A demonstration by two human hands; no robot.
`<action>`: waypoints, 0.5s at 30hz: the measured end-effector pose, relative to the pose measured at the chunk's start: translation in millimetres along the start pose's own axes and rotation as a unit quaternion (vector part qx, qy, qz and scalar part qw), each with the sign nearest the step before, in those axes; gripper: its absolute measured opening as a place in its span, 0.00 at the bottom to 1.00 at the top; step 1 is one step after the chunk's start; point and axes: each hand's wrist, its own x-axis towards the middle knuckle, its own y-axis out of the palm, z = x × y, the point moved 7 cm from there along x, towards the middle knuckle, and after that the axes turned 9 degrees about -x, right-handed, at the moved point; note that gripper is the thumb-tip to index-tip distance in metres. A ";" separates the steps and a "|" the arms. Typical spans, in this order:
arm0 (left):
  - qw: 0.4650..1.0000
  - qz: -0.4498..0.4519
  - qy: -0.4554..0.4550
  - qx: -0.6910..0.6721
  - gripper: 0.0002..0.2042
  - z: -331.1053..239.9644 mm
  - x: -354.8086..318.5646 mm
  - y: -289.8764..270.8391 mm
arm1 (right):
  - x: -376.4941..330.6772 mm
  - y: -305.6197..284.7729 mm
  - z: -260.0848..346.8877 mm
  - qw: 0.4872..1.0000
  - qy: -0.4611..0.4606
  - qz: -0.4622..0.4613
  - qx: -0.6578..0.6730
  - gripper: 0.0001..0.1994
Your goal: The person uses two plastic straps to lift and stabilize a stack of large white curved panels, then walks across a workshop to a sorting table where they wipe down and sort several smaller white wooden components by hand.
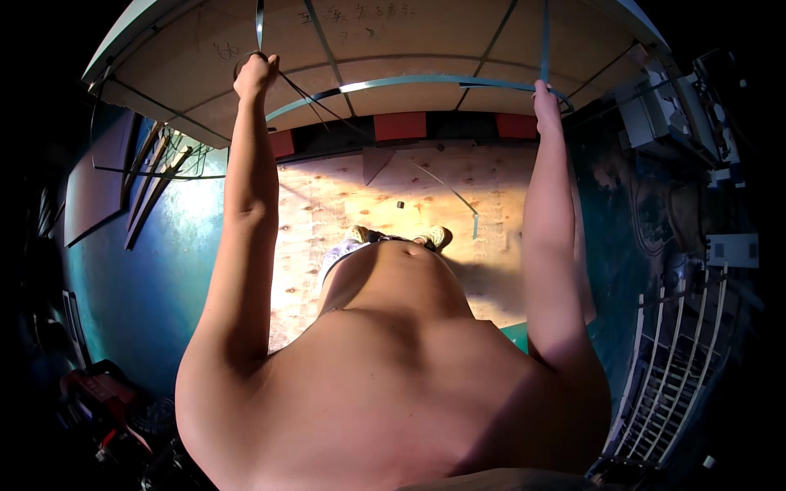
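Observation:
Both my arms reach up and forward to a large brown crate or boxed load bound with dark lines of strap. My left hand is closed near its left side, gripping a shiny strap that runs up from the fist. Farther right, my right hand is closed on a blue-green packing strap, at the spot where another strap length rises. The blue-green strap arcs across the crate's face between the hands. Thin dark strands hang beside my left hand; the fingertips are small and partly hidden.
Red blocks show beneath the crate. My shoes stand on a plywood sheet with a strap offcut and small dark block. Left are a leaning panel and dark bars; right, a metal rack and grey machine.

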 end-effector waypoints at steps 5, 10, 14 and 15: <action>0.992 -0.033 0.073 0.100 0.18 11.9 -5.2 -8.7 | -44.7 -5.2 53.7 0.953 -0.037 -0.014 -0.300 0.23; 0.982 -0.039 0.109 0.146 0.17 9.2 1.9 -7.3 | -40.0 -12.3 49.3 0.902 -0.027 -0.022 -0.429 0.23; 0.983 -0.037 0.106 0.148 0.17 12.4 3.2 -14.8 | -32.8 -11.9 44.2 0.894 -0.038 -0.020 -0.445 0.24; 0.983 -0.035 0.106 0.145 0.17 11.6 2.6 -15.8 | -32.3 -11.7 44.1 0.895 -0.035 -0.019 -0.445 0.24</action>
